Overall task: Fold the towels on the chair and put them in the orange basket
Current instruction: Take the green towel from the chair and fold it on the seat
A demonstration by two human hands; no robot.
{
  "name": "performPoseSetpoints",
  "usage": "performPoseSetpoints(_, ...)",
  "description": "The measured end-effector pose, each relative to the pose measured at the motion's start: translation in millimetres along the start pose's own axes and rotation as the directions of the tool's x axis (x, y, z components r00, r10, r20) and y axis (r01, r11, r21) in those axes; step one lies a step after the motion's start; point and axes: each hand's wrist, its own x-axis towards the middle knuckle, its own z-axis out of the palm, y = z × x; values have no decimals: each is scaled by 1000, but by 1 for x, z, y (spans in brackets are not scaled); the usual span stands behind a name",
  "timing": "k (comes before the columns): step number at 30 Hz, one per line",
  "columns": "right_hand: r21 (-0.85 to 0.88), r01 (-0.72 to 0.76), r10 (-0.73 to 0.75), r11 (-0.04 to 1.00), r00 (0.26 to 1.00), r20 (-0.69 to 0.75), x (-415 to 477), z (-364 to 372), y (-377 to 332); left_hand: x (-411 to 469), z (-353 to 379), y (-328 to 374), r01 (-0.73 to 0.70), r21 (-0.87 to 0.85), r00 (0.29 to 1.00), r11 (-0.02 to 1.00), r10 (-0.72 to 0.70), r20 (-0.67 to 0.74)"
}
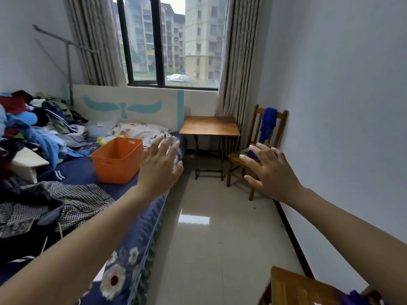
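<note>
Both our hands are raised with fingers straight and spread, holding nothing. Our right hand (271, 172) overlaps the front of the chair (234, 159) in view, covering part of its seat. Our left hand (159, 166) is well left of the chair.

One blue towel (267, 124) hangs over the chair's backrest. A second blue cloth (253, 154) lies on the seat, partly hidden by our right fingers.

The chair's right side stands close to the wall (341, 106), and a small wooden table (209, 126) is just to its left. The orange basket (116, 164) sits well left of the chair, on the bed (136, 216) near the mattress edge. Open tiled floor (215, 216) runs from us up to the chair's legs.
</note>
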Motion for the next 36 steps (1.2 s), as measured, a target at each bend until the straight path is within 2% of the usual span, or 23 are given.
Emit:
performPoseSetpoints(3, 22, 34, -35, 999, 999, 41, 22, 54, 19, 39, 38, -17, 15, -22, 1000, 1000, -15, -9)
performPoseSetpoints(8, 88, -96, 90, 991, 993, 73, 70, 121, 39, 84, 96, -50, 51, -26, 999, 998, -51, 12)
performPoseSetpoints(16, 73, -95, 88, 993, 991, 102, 120, 249, 73, 158, 207, -105, 72, -50, 994, 996, -67, 90)
performPoseSetpoints(22, 15, -165, 160, 986, 972, 172, 150, 316, 119, 233, 296, -137, 101, -194, 983, 976, -68, 168)
performPoseSetpoints(28, -71, -265, 275, 962, 932, 238, 126, 363, 172, 281, 397, -104, 45, -349, 970, 936, 43, 238)
performPoseSetpoints(36, -86, -340, 351, 937, 908, 227, 84, 450, 269, 356, 527, -19, 98, -516, 948, 851, 78, 310)
